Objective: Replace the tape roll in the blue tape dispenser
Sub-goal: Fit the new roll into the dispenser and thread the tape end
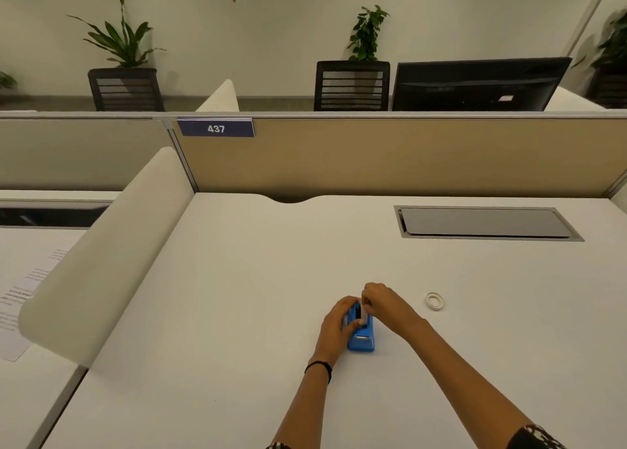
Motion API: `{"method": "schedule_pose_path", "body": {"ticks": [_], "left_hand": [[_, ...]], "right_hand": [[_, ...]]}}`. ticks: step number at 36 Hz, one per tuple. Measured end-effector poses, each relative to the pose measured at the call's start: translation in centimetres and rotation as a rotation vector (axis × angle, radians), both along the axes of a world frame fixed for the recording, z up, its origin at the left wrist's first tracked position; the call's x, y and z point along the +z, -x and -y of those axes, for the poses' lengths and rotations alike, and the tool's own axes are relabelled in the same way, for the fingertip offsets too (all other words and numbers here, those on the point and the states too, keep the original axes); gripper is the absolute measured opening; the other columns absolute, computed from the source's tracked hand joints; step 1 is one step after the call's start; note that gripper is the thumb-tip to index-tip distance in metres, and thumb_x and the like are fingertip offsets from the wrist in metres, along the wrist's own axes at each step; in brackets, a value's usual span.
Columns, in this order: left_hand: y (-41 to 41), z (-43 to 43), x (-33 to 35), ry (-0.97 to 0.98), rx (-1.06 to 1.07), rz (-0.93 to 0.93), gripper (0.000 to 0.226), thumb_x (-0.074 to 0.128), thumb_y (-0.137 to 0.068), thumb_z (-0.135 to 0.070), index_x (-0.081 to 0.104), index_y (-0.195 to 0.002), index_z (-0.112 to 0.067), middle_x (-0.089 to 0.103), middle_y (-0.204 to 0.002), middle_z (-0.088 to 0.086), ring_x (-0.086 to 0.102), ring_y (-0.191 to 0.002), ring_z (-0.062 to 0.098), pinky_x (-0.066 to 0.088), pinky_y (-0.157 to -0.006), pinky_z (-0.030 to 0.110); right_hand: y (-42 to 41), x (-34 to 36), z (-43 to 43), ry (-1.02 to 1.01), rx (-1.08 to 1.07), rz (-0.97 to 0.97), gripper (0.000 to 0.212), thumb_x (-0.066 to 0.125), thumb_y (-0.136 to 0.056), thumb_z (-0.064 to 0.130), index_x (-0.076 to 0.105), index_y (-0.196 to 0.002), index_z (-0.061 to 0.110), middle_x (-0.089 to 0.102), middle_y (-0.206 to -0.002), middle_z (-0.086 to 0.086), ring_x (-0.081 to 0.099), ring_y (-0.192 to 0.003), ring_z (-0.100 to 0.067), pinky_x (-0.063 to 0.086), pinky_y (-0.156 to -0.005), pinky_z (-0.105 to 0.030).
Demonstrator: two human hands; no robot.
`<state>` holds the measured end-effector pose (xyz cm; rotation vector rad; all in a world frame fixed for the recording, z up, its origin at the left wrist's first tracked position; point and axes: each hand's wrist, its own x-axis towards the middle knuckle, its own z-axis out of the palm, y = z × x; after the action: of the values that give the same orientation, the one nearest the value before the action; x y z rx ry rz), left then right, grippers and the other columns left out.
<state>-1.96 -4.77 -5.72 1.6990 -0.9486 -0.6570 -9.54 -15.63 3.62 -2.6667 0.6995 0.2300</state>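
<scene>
Desk [237,312], white, bounded at the back by a tan partition [407,156] carrying a blue plate [215,129] that reads "437". No other legible writing; the printed sheets [20,299] on the neighbouring desk at far left are too blurred to read.

Blue tape dispenser [361,336]: stands on the desk near the front, right of centre. Left hand [336,324] cups its left side, fingers curled against the body. Right hand [380,301] reaches over the top, fingertips pinched on a white tape roll [362,314] at the hub; whether the roll is seated cannot be told, as the hands hide the slot.

Second small white ring [434,301]: lies flat, apart, to the right of the hands.

Grey cable hatch [485,222]: shut, back right. A curved white divider [101,262] edges the left side; bare desktop on all sides of the dispenser. Forearms cut off at the frame bottom.
</scene>
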Motion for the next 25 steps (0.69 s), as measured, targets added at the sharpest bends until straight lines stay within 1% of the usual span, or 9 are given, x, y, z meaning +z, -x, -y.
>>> {"method": "schedule_pose_path", "body": {"ticks": [2, 5, 8, 13, 16, 18, 19, 21, 25], "left_hand": [[0.0, 0.0, 0.0, -0.008, 0.002, 0.009, 0.032, 0.062, -0.088, -0.028, 0.054, -0.120, -0.023, 0.059, -0.120, -0.006, 0.056, -0.109, 0.008, 0.047, -0.100, 0.029], [-0.1, -0.1, 0.0, -0.017, 0.004, 0.008, 0.034, 0.062, -0.088, -0.028, 0.054, -0.121, -0.024, 0.058, -0.123, -0.007, 0.054, -0.111, 0.007, 0.046, -0.102, 0.030], [-0.1, -0.1, 0.1, -0.023, 0.005, 0.003, 0.037, 0.063, -0.088, -0.029, 0.053, -0.122, -0.022, 0.058, -0.124, -0.005, 0.054, -0.113, 0.009, 0.046, -0.103, 0.032], [0.0, -0.1, 0.3, -0.028, 0.009, 0.001, 0.036, 0.062, -0.088, -0.029, 0.054, -0.122, -0.023, 0.058, -0.123, -0.006, 0.055, -0.112, 0.009, 0.046, -0.102, 0.033], [0.0, -0.1, 0.3, -0.025, 0.004, 0.002, 0.034, 0.062, -0.088, -0.029, 0.054, -0.120, -0.024, 0.059, -0.122, -0.006, 0.055, -0.111, 0.009, 0.047, -0.101, 0.032], [0.0, -0.1, 0.3, -0.025, 0.004, 0.000, 0.033, 0.062, -0.088, -0.030, 0.054, -0.120, -0.024, 0.059, -0.121, -0.006, 0.056, -0.110, 0.009, 0.047, -0.101, 0.033], [0.1, -0.1, 0.3, -0.026, 0.006, -0.003, 0.033, 0.062, -0.088, -0.029, 0.054, -0.120, -0.024, 0.059, -0.122, -0.006, 0.056, -0.110, 0.009, 0.047, -0.102, 0.033], [0.1, -0.1, 0.3, -0.028, 0.013, -0.011, 0.035, 0.062, -0.088, -0.028, 0.053, -0.122, -0.024, 0.059, -0.123, -0.005, 0.055, -0.111, 0.010, 0.046, -0.103, 0.034], [0.1, -0.2, 0.4, -0.030, 0.013, -0.009, 0.035, 0.061, -0.089, -0.026, 0.053, -0.122, -0.022, 0.058, -0.124, -0.004, 0.055, -0.112, 0.011, 0.046, -0.103, 0.034]], "right_hand": [[0.4, 0.0, 0.3, -0.053, -0.026, 0.053, 0.018, 0.047, -0.090, 0.005, 0.061, -0.083, -0.004, 0.060, -0.095, -0.019, 0.052, -0.077, -0.024, 0.045, -0.070, -0.035], [1.0, -0.2, 0.8, -0.100, -0.023, 0.097, 0.017, 0.052, -0.090, 0.007, 0.064, -0.089, -0.005, 0.063, -0.099, -0.019, 0.059, -0.087, -0.028, 0.050, -0.080, -0.036], [1.2, -0.3, 0.9, -0.108, -0.007, 0.112, 0.013, 0.055, -0.089, 0.009, 0.064, -0.090, -0.001, 0.062, -0.101, -0.016, 0.057, -0.086, -0.023, 0.047, -0.076, -0.028], [0.7, -0.1, 0.8, -0.070, 0.020, 0.057, 0.015, 0.052, -0.090, 0.007, 0.062, -0.092, -0.003, 0.060, -0.103, -0.018, 0.059, -0.090, -0.029, 0.049, -0.080, -0.034], [0.6, 0.1, 0.8, -0.045, 0.046, 0.031, 0.015, 0.051, -0.090, 0.006, 0.062, -0.094, -0.003, 0.059, -0.105, -0.018, 0.054, -0.084, -0.025, 0.048, -0.080, -0.034], [0.4, 0.2, 0.8, -0.021, 0.056, 0.001, 0.016, 0.050, -0.089, 0.004, 0.062, -0.094, -0.005, 0.059, -0.105, -0.020, 0.053, -0.082, -0.028, 0.047, -0.076, -0.035], [0.2, 0.2, 0.7, -0.011, 0.057, -0.017, 0.017, 0.049, -0.089, 0.003, 0.062, -0.093, -0.006, 0.060, -0.105, -0.022, 0.052, -0.079, -0.030, 0.044, -0.071, -0.035], [-0.1, 0.3, 0.6, 0.001, 0.055, -0.048, 0.018, 0.047, -0.088, 0.001, 0.062, -0.094, -0.007, 0.060, -0.105, -0.025, 0.042, -0.073, -0.024, 0.035, -0.066, -0.029], [-0.5, 0.1, 0.6, -0.018, 0.044, -0.034, 0.020, 0.046, -0.089, 0.001, 0.062, -0.096, -0.007, 0.061, -0.107, -0.026, 0.039, -0.074, -0.020, 0.032, -0.066, -0.026]]}}
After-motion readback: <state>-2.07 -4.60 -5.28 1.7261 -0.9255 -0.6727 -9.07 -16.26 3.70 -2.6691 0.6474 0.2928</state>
